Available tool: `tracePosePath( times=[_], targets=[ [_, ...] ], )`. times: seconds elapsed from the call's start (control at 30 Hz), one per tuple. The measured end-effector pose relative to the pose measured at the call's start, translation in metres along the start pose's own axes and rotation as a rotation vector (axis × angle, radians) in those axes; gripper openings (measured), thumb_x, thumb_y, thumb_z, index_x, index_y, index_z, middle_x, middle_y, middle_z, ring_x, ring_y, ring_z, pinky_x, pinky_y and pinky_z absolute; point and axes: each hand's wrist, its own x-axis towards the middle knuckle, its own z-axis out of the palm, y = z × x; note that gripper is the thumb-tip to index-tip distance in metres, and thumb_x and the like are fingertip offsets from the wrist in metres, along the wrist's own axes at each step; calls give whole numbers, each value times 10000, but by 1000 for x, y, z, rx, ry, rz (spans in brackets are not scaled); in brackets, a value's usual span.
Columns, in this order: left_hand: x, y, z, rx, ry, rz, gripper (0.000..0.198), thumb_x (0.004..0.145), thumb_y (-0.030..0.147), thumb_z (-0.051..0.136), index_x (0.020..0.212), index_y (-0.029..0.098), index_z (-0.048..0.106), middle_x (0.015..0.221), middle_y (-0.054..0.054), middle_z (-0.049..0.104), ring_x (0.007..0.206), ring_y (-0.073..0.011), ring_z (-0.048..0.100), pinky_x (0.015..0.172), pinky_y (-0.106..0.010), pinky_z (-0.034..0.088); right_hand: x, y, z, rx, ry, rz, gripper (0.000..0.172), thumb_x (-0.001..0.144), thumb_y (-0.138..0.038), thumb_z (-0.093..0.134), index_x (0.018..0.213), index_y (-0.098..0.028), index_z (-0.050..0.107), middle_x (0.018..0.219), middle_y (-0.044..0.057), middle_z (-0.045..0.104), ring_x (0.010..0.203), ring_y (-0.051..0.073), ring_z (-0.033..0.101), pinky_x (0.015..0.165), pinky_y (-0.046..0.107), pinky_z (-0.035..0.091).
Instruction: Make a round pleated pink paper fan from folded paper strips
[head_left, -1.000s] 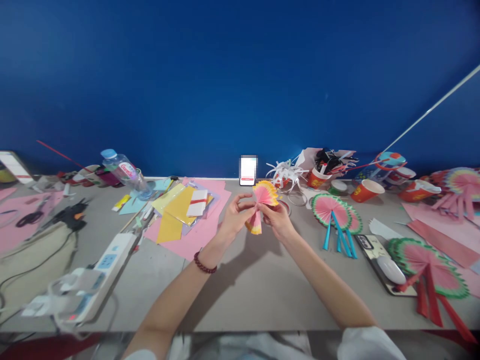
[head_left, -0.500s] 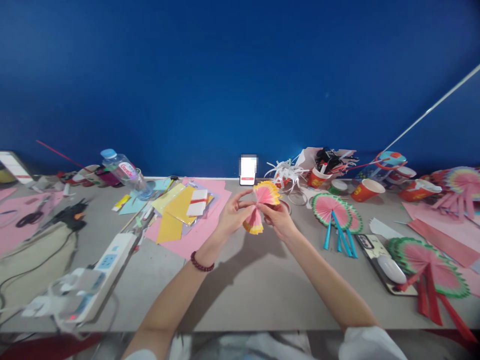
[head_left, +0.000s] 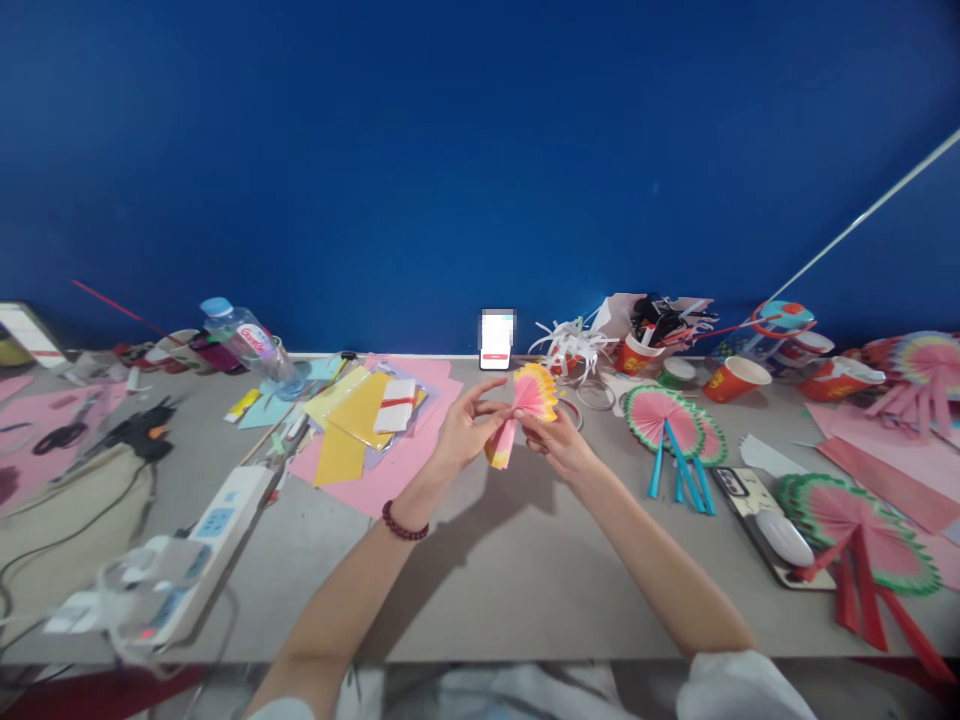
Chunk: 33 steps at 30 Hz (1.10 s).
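Between my two hands is a pleated paper fan (head_left: 534, 392), pink with yellow scalloped edges, raised over the grey table (head_left: 487, 590). It is pinched at its narrow middle; the upper half spreads out and the lower half hangs down in a tighter bunch. My left hand (head_left: 472, 425) grips it from the left with thumb and fingers. From the right, my right hand (head_left: 553, 435) has its thumb and fingers closed on the pleats near the middle. Behind the fan a phone (head_left: 496, 340) stands upright against the blue wall.
Left of my hands lie pink paper (head_left: 446, 385), yellow sheets (head_left: 341, 455), a plastic bottle (head_left: 251, 340) and a power strip (head_left: 217, 550). On the right are finished-looking green-edged fans (head_left: 664, 415), a red paper cup (head_left: 736, 380), a computer mouse (head_left: 784, 538) on another phone and white paper strips (head_left: 574, 345).
The fan has turned slightly in my hands. Its lower half has narrowed into a tighter bunch, and my right fingers have shifted a little lower on it.
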Motion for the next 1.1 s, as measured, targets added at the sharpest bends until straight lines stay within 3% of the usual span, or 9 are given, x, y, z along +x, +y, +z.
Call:
tracePosePath(
  times=[0.2,0.4,0.57,0.83,1.1],
  targets=[
    [-1,2,1,-23,70,38,502,718,270,689,1187,180,535,752,-36,694,742,-154,646,689,-268,496,4,0,-4,-36,-79,-18,393,557,-442,796,675,-177,531,532,-91,334,445,31,170,403,209,91],
    [1,6,-1,-50,122,1,484,695,241,692,1152,175,548,736,-29,689,709,-144,640,659,-254,491,10,3,-10,-74,-67,3,372,538,-426,809,670,-171,573,541,-86,361,431,21,165,391,206,110],
    [1,4,-1,-78,120,-60,509,676,220,699,1160,185,545,759,-32,691,691,-137,636,633,-250,490,10,5,-11,-159,-46,-44,356,546,-440,795,697,-166,625,566,-66,439,419,16,223,390,204,141],
    [-1,8,0,-50,111,-25,499,690,220,679,1165,177,534,747,-26,674,684,-127,615,607,-230,471,11,3,-12,-154,-57,-34,369,564,-457,780,702,-168,598,550,-78,412,417,23,204,398,210,139],
    [-3,13,0,52,106,52,393,725,212,645,1103,206,537,753,-16,640,788,-145,604,694,-255,470,12,-7,-22,-395,-192,-97,356,656,-491,708,740,-158,612,552,-58,442,464,51,276,444,224,171]
  ],
)
